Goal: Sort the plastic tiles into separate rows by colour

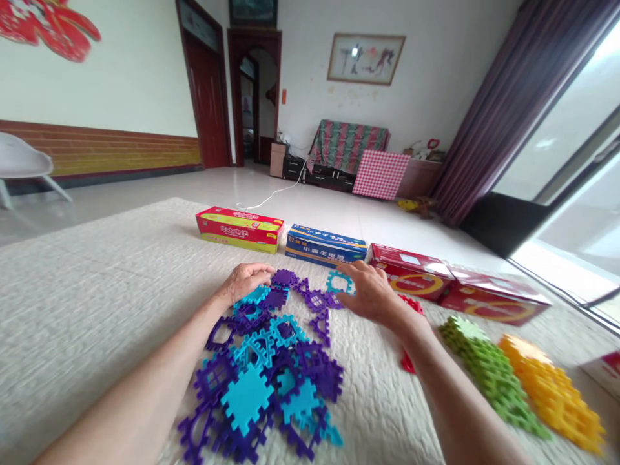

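Observation:
My left hand [246,282] lies at the far left edge of a loose pile of interlocking plastic tiles, its fingers stretched out beside a purple tile [283,278] and above a cyan tile [256,295]. No tile shows in its grasp. On the other side, my right hand [369,288] has thumb and fingers apart, next to a cyan frame tile [339,282] and a purple lattice tile [317,300]. Whether it touches them I cannot tell. Nearer me, the pile mixes purple and cyan pieces, with a solid cyan square [247,397] on top. Red tiles [411,303] are partly hidden behind my right forearm.
Beyond the pile stand a red-and-yellow box [239,231], a blue box [325,247] and two dark red boxes [411,271], in a row on the pale textured mat [121,290]. To the right are stacked green tiles [494,374] and yellow tiles [552,394].

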Demonstrator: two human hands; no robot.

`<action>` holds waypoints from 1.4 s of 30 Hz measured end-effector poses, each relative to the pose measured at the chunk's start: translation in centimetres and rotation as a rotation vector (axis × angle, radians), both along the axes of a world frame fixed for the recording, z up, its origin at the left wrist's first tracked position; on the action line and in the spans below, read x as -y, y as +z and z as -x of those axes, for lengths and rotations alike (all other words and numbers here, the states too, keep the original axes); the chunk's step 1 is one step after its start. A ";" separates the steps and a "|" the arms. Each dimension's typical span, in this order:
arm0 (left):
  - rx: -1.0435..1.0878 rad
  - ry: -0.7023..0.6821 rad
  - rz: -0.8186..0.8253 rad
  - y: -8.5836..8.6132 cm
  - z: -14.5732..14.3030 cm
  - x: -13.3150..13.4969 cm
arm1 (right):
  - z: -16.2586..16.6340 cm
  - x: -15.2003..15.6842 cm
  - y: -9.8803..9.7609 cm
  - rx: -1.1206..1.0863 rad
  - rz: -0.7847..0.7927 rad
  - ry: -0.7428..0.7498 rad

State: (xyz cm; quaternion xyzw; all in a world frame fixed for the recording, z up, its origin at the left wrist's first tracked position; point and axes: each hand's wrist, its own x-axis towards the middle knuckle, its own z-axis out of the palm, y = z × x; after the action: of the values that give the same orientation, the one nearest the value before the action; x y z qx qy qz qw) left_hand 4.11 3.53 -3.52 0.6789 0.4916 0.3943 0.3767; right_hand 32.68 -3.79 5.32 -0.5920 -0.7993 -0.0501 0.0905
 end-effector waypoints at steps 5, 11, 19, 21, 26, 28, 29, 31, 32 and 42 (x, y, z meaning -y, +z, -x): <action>0.013 -0.007 -0.011 -0.4 0.2 -0.2 | -4.8 0.1 0.4 0.008 0.092 -0.100; 0.023 -0.009 -0.017 -0.2 0.1 -0.1 | -6.1 0.4 -1.3 0.028 0.162 -0.143; 0.045 0.004 0.019 0.6 -0.1 0.4 | -5.0 0.3 -1.8 -0.017 0.007 -0.055; 0.054 -0.004 0.034 0.7 -0.1 0.5 | -3.5 0.5 -1.9 -0.098 -0.073 0.050; 0.040 -0.065 0.019 0.1 0.2 0.2 | 1.5 1.1 -2.9 -0.276 -0.068 0.360; 0.026 -0.078 0.015 0.0 0.2 0.1 | 3.4 0.8 -3.3 -0.223 -0.042 0.406; 0.022 -0.080 0.014 0.0 0.2 0.1 | 4.3 0.5 -3.5 -0.176 -0.037 0.411; 0.018 -0.083 0.012 0.0 0.1 0.1 | 5.7 -0.3 -3.8 -0.082 -0.040 0.399; 0.018 -0.085 0.008 0.0 0.1 0.1 | 6.2 -0.6 -3.9 -0.044 -0.042 0.388; 0.021 -0.072 -0.001 -0.2 0.0 0.0 | 8.9 -1.3 -4.8 0.080 -0.048 0.311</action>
State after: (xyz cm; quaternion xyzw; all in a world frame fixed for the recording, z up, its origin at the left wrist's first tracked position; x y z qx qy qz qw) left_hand 4.11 3.54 -3.73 0.6924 0.4625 0.3878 0.3954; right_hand 23.74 -2.48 0.56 -0.4562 -0.8829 -0.0779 0.0794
